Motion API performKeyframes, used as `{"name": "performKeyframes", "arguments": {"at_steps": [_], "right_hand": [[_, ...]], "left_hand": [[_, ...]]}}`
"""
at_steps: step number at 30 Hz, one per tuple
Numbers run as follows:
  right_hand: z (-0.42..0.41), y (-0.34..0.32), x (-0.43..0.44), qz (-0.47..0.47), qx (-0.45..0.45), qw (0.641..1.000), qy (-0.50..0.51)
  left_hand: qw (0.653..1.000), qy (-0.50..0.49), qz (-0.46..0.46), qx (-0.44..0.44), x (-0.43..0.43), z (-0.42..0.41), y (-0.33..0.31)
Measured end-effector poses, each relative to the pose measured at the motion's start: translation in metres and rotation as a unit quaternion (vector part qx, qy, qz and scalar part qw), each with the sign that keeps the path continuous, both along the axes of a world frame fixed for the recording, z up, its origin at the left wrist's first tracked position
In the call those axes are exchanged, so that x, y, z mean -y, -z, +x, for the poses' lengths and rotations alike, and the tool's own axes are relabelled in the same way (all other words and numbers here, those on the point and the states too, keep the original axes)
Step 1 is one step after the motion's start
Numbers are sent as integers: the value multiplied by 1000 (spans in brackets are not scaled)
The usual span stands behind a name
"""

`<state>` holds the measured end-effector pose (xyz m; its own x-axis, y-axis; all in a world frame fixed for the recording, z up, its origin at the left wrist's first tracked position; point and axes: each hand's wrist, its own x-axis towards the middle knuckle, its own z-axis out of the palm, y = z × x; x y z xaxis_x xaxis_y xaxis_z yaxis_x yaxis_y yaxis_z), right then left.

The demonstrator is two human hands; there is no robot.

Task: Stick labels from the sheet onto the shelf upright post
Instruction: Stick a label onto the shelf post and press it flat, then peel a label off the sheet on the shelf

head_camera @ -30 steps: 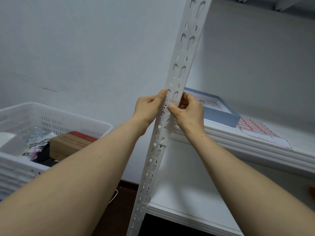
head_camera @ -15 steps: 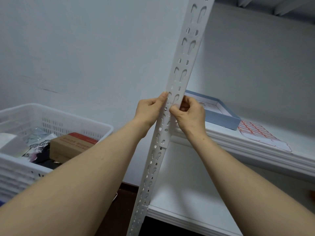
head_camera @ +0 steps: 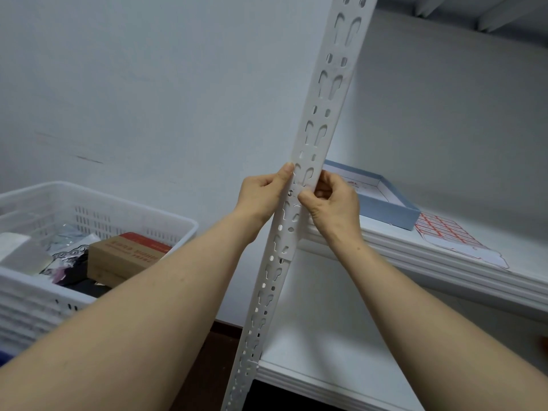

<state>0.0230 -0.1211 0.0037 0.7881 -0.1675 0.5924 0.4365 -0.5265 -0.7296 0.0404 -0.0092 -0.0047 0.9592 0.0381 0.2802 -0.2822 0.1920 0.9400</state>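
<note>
The white perforated shelf upright post (head_camera: 323, 108) runs slanted from top right down to bottom centre. My left hand (head_camera: 261, 197) grips its left edge, thumb lying along the face. My right hand (head_camera: 333, 203) pinches the right edge at the same height, thumb pressed onto the front. Between the two thumbs a small pale label (head_camera: 305, 180) lies on the post face; its edges are hard to make out. The label sheet (head_camera: 453, 238), white with a red grid, lies flat on the middle shelf board (head_camera: 415, 262) to the right.
An open blue box (head_camera: 394, 209) stands on the shelf board behind my right hand. A white plastic basket (head_camera: 142, 209) with a brown carton and bags sits at the left. A lower shelf board (head_camera: 326, 351) lies below, a pale wall behind.
Both hands stay on the post at the same height. My thumbs have shifted only slightly on the post face, and my view has dropped a little.
</note>
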Motion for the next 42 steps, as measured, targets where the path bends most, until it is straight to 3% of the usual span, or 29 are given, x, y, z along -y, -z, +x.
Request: {"name": "performKeyframes", "arguments": {"at_steps": [12, 18, 21, 24, 29, 35, 42], "right_hand": [[2, -1, 9, -25, -4, 999, -22], [-3, -8, 20, 52, -37, 997, -31], [-8, -20, 33, 140, -22, 990, -20], [-11, -37, 51, 150, -31, 988, -16], [-11, -61, 77, 163, -55, 985, -14], [-4, -70, 115, 105, -116, 988, 13], [15, -74, 147, -5, -124, 991, 44]], "left_hand": [[1000, -11, 2, -10, 0, -3, -1], [1000, -17, 2, -20, 1, -7, -4], [987, -140, 65, 38, 3, -11, -7], [952, -272, 92, 112, 11, -25, -24], [952, -165, 160, 201, 56, -41, -49], [964, -95, 205, 140, 101, -38, -64], [962, -106, 233, 95, 123, -24, -68]]}}
